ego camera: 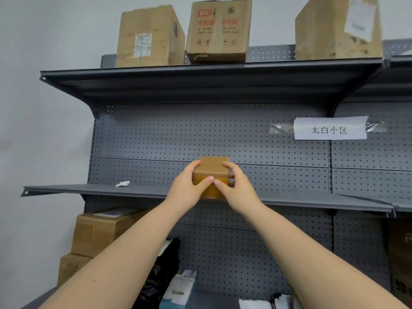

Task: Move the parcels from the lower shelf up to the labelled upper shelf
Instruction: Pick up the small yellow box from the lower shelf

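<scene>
A small brown cardboard parcel (213, 167) with yellow tape on its front sits at the front edge of the grey upper shelf (93, 189). My left hand (187, 188) grips its left side and my right hand (236, 188) grips its right side, thumbs meeting on the front face. A white paper label (330, 129) with printed characters is taped to the pegboard above the shelf at the right. Below, on the lower shelf, stand two brown boxes (100, 230) at the left, a black bag (160, 270) and a white-and-blue soft parcel (180, 286).
Three large cardboard boxes (218, 30) stand on the top shelf (200, 72). A scrap of white paper (123, 184) lies on the upper shelf at the left. More white packets (267, 303) lie at the bottom right. A dark carton (401, 264) stands in the neighbouring bay.
</scene>
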